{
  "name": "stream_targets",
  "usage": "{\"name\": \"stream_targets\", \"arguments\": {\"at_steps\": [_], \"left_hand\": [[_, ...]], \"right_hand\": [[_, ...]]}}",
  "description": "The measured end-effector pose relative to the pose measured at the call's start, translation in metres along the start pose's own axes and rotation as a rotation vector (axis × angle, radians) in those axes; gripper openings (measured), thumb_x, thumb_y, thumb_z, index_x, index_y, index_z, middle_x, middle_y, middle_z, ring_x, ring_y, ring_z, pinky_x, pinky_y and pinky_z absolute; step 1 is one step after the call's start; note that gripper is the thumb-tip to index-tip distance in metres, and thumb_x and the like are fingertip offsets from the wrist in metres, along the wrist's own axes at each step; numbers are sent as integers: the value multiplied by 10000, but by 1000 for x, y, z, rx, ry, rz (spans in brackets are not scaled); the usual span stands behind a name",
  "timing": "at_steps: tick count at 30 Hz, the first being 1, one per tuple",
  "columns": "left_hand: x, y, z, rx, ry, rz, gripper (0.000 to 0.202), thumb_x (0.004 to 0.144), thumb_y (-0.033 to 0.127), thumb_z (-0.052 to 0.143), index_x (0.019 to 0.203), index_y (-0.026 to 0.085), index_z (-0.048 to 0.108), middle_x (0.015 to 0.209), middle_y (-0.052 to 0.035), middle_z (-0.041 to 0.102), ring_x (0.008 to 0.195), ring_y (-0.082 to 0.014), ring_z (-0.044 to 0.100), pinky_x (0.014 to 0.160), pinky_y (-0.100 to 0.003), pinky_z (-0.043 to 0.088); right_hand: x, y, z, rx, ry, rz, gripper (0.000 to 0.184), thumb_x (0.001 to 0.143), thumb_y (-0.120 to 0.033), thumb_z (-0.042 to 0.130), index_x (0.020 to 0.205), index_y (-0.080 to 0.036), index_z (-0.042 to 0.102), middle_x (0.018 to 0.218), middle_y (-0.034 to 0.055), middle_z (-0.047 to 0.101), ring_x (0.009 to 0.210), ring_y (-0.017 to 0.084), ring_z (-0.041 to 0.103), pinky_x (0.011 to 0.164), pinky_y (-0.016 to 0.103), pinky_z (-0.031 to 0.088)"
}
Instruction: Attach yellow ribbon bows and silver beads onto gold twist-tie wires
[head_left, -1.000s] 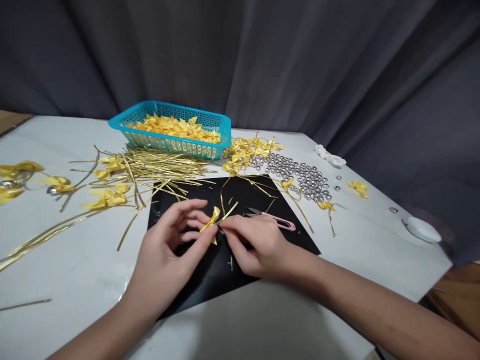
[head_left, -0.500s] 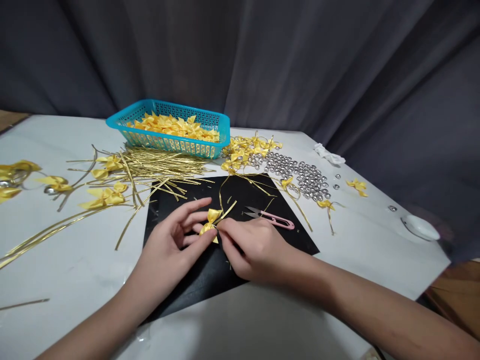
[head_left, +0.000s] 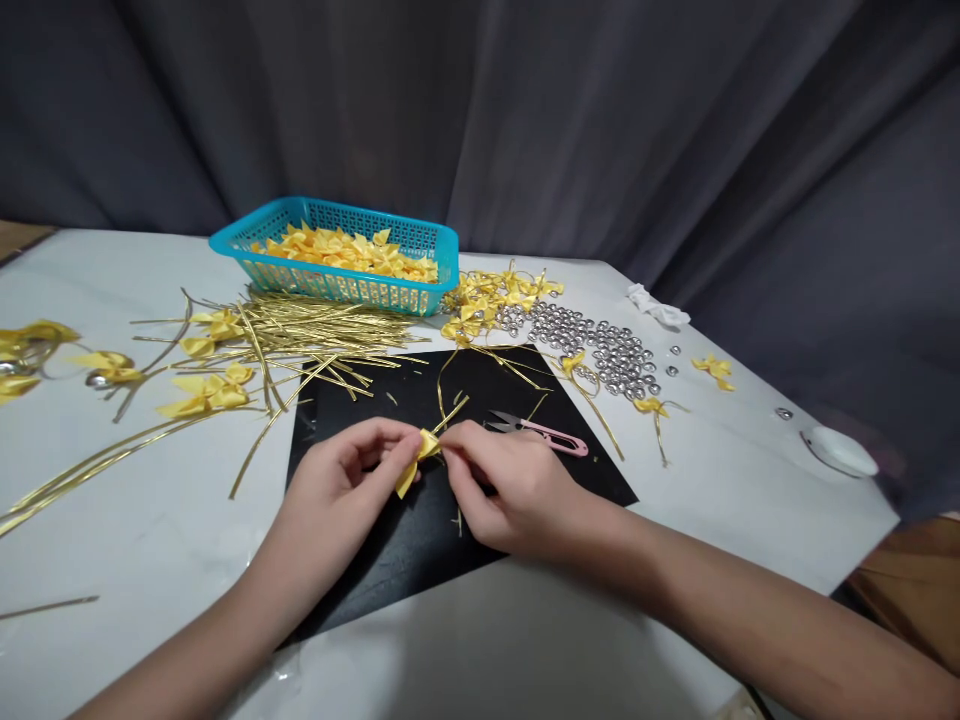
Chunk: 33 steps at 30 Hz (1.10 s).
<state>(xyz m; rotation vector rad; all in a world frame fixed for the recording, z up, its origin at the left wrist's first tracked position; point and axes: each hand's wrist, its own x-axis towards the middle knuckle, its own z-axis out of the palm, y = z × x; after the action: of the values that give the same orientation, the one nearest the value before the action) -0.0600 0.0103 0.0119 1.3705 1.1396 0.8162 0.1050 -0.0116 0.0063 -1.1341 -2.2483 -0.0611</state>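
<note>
Between thumb and fingers, my left hand (head_left: 358,470) pinches a yellow ribbon bow (head_left: 409,475) above the black mat (head_left: 390,560). Against the bow's right side, my right hand (head_left: 510,480) is closed in a pinch at a gold twist tie (head_left: 454,410), whose end sticks up past the fingertips. The point where the tie meets the bow is partly hidden by the fingers. Just beyond my right hand lie pink-handled thread snips (head_left: 559,441), blades pointing left.
A blue basket (head_left: 334,280) of yellow bows stands at the back. Gold ties (head_left: 315,325) are heaped before it. Silver bells or beads (head_left: 622,360) and finished-looking bows (head_left: 495,300) lie right of it. A white dish (head_left: 840,453) sits far right.
My left fingers have closed more tightly over the bow, which has turned and now tilts down to the left. My right hand has shifted slightly right, still at the tie.
</note>
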Motion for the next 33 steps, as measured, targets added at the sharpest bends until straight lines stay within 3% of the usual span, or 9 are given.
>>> {"name": "stream_targets", "arguments": {"at_steps": [5, 9, 12, 16, 20, 25, 33], "left_hand": [[1, 2, -1, -103, 82, 31, 198, 713, 315, 653, 863, 201, 595, 727, 26, 641, 740, -129, 600, 674, -192, 457], [2, 2, -2, -21, -10, 19, 152, 722, 307, 631, 790, 177, 671, 857, -31, 692, 851, -166, 612, 782, -233, 465], [2, 1, -3, -47, -37, 21, 204, 714, 314, 648, 864, 183, 693, 949, -44, 706, 923, -186, 614, 848, -265, 459], [2, -3, -3, -151, 45, -29, 330, 677, 321, 710, 977, 191, 665, 908, -30, 713, 857, -170, 637, 788, -252, 489], [3, -2, -3, -150, 81, -65, 262, 652, 325, 742, 855, 176, 667, 779, -14, 705, 746, -148, 639, 691, -216, 494], [2, 1, -3, -83, 66, -11, 174, 697, 326, 708, 795, 190, 661, 734, 4, 669, 669, -121, 600, 602, -188, 470], [2, -4, -4, -123, 40, 0, 207, 707, 306, 702, 866, 191, 637, 788, 13, 651, 745, -108, 593, 672, -174, 465]], "right_hand": [[2, -1, -1, 73, 145, 50, 104, 839, -86, 438, 810, -137, 525, 562, -42, 506, 425, 30, 390, 436, 153, 315], [3, 0, -2, 92, 156, 44, 105, 839, -81, 439, 828, -139, 526, 575, -40, 513, 437, 32, 403, 457, 147, 343], [3, 1, -2, 109, 124, 46, 112, 846, -87, 431, 845, -138, 531, 595, -31, 532, 458, 39, 434, 475, 151, 357], [1, 2, -2, 89, 21, 17, 137, 866, -110, 399, 824, -125, 529, 625, 5, 571, 495, 64, 496, 494, 176, 367], [1, 1, -2, 74, -62, 22, 157, 868, -117, 383, 798, -122, 523, 597, 7, 561, 477, 69, 497, 481, 176, 355], [2, 2, -1, 70, -51, 65, 134, 853, -124, 405, 820, -111, 534, 589, 1, 553, 469, 67, 491, 475, 168, 346], [2, 2, -1, 70, -122, 72, 136, 856, -126, 377, 811, -131, 505, 598, 5, 547, 493, 76, 496, 485, 167, 331]]}}
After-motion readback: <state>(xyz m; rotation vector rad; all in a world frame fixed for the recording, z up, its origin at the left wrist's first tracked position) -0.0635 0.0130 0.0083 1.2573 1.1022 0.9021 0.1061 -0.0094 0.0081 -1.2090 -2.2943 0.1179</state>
